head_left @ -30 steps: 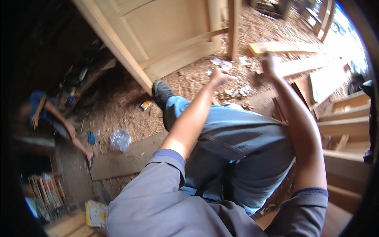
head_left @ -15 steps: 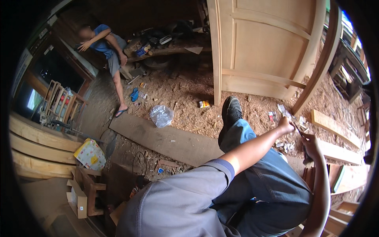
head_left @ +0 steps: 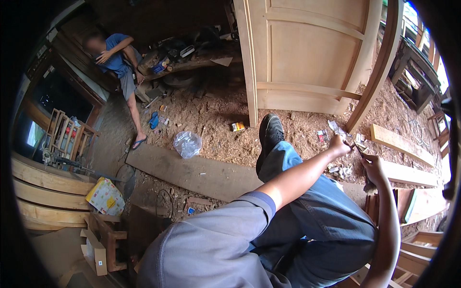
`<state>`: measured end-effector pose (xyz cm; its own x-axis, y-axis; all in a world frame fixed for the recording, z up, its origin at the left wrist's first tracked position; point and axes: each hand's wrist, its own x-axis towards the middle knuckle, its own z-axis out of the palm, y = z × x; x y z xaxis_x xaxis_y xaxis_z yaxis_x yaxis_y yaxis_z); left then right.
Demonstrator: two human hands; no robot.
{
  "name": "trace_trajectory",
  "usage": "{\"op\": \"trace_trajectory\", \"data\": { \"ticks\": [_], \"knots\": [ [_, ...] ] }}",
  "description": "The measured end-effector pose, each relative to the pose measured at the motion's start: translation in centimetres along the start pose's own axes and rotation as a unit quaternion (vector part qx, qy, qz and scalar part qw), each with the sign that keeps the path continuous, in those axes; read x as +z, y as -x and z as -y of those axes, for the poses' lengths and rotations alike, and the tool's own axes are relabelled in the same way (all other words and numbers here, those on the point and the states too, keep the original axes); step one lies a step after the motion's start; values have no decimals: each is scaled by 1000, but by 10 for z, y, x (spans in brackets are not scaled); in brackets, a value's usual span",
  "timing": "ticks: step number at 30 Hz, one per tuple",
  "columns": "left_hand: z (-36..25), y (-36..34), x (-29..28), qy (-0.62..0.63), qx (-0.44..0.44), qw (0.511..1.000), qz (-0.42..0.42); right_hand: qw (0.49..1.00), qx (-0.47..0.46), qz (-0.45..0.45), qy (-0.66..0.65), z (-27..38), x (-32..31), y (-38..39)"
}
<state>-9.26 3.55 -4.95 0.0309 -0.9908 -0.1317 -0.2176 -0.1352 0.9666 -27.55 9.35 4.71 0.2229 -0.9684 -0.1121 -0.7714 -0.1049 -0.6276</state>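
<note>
Head camera view, looking down: right of the frame's middle, two bare hands meet above the floor, just beyond the wearer's bent, jean-clad knee (head_left: pixel 331 206). The left hand (head_left: pixel 341 145) is closed around the upper end of a thin dark item (head_left: pixel 357 150); the right hand (head_left: pixel 373 168), lower and farther right, grips its other end, so the item spans the short gap between them. Something dark shows below the right hand; whether it belongs to the same piece cannot be told.

As for progress, the item is in hand and not set down; it is too small to tell what has been done to it or what is left.

Beyond the hands, at right, a pale board (head_left: pixel 401 144) lies on shavings. At upper centre and right, a panelled wooden door (head_left: pixel 317 53) stands upright; it looks assembled, its wood apparently bare of paint. A dark shoe (head_left: pixel 272 134) is near its lower left corner. A clear plastic bag (head_left: pixel 187 144) lies left of centre. At upper left, another person (head_left: pixel 117 55) in blue leans by a cluttered bench.
</note>
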Motion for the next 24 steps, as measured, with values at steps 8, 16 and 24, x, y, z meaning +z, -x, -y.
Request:
{"op": "trace_trajectory", "data": {
  "ticks": [8,16,24],
  "knots": [
    [3,-1,0,18,-2,1000,4,999,15,31,-25,2,2,2],
    [20,-15,-3,57,60,994,73,998,-30,15,45,-13,8,-10],
    [-3,1,-12,143,-56,982,107,999,-19,2,31,10,6,-1]
  ]
}}
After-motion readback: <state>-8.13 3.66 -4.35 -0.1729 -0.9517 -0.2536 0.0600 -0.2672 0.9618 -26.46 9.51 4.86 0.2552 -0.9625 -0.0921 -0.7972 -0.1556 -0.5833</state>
